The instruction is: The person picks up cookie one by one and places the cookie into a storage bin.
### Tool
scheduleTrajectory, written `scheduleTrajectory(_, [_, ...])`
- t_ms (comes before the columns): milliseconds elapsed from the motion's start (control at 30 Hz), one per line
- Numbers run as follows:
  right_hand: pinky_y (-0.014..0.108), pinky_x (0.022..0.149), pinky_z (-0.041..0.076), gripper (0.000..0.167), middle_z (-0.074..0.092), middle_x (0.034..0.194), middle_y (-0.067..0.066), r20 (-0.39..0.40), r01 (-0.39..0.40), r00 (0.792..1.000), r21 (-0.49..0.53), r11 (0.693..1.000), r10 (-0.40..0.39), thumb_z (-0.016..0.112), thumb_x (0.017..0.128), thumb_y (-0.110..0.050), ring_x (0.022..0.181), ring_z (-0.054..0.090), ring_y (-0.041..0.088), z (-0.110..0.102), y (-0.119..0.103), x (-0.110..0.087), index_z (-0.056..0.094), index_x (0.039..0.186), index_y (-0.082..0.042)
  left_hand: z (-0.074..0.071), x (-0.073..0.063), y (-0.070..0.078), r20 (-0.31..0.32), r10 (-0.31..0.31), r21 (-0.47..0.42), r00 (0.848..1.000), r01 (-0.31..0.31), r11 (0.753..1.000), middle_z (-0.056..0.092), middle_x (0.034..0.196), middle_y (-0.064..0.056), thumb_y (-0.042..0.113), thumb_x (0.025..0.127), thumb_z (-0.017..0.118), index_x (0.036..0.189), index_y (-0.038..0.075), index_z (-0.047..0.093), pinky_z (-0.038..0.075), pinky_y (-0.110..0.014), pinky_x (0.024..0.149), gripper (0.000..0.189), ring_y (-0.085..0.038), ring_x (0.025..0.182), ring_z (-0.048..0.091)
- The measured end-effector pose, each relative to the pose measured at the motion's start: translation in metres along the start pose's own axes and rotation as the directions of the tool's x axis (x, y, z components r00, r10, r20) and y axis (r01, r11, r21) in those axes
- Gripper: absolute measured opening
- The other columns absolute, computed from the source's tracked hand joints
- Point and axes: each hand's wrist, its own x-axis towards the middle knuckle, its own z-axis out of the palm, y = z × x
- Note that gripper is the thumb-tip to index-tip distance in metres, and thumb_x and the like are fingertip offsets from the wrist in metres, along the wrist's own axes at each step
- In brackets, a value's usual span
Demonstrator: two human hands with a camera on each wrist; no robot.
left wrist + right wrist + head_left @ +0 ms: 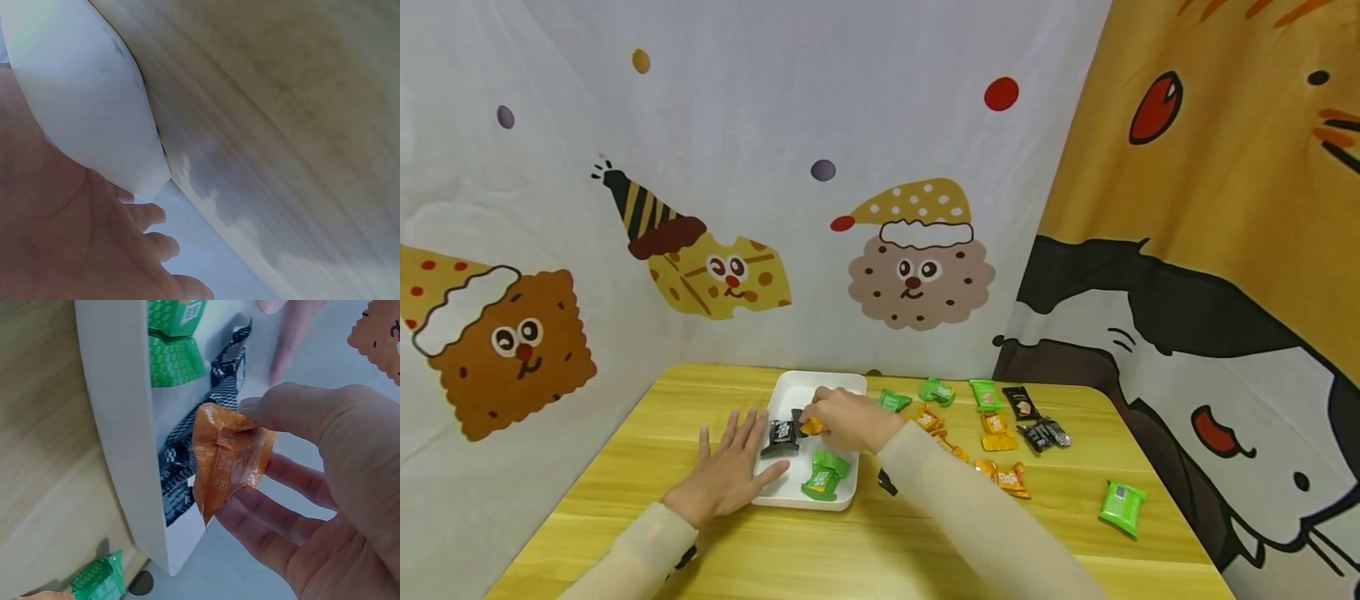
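A white tray (pixel 790 500) stands on the wooden table, with black wrapped snacks (pixel 781 437) at its left and green wrapped snacks (pixel 825 475) at its near end. My right hand (pixel 848 419) pinches an orange wrapped snack (pixel 230 456) between thumb and fingers, above the tray beside the black ones (pixel 181 456). My left hand (pixel 726 471) rests against the tray's left side with its fingers straight and spread. In the left wrist view, that palm (pixel 69 225) lies by the tray's outer wall (pixel 94 87).
Right of the tray lie several loose snacks: green (pixel 937 391), orange (pixel 997 431) and black (pixel 1043 434). A single green one (pixel 1122 508) sits near the table's right edge. Behind the table (pixel 700 392) hangs a printed cloth (pixel 745 100).
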Motion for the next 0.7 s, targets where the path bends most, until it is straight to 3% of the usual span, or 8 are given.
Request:
scheduleTrajectory(300, [0.029,0.113,0.066,0.045,0.074,0.154,0.005,0.034,-0.002,0.999,-0.029,1.000,0.003,0.087,0.108,-0.020,0.134,0.077,0.018,0.008,0.002,-0.002,0.080,0.153,-0.024,-0.002,0.000,0.002,0.012,-0.004,0.002,1.000,0.004,1.000,0.014,0.195,-0.027,0.072,0.115,0.056,0.187,0.003,0.017,0.000,-0.095,0.134,0.107,-0.059,0.180,0.006])
scheduleTrajectory(567, [0.035,0.111,0.068,0.046,0.072,0.158,0.006,-0.003,-0.006,1.000,-0.050,0.999,0.006,0.085,0.110,-0.029,0.136,0.075,0.024,0.009,0.005,-0.014,0.078,0.155,-0.026,0.003,0.000,-0.002,-0.028,0.022,-0.040,0.999,-0.023,0.999,0.017,0.193,-0.032,0.074,0.114,0.057,0.186,0.002,0.018,-0.003,-0.097,0.133,0.109,-0.063,0.179,0.008])
scheduleTrajectory(700, [0.036,0.112,0.068,0.047,0.073,0.158,0.007,-0.034,0.000,0.999,-0.057,0.998,-0.002,0.085,0.110,-0.033,0.136,0.076,0.024,0.010,0.005,-0.024,0.077,0.156,-0.025,-0.001,-0.001,0.001,-0.001,0.008,-0.015,1.000,-0.008,1.000,0.016,0.194,-0.029,0.071,0.115,0.057,0.186,0.002,0.018,-0.003,-0.096,0.133,0.106,-0.062,0.180,0.007])
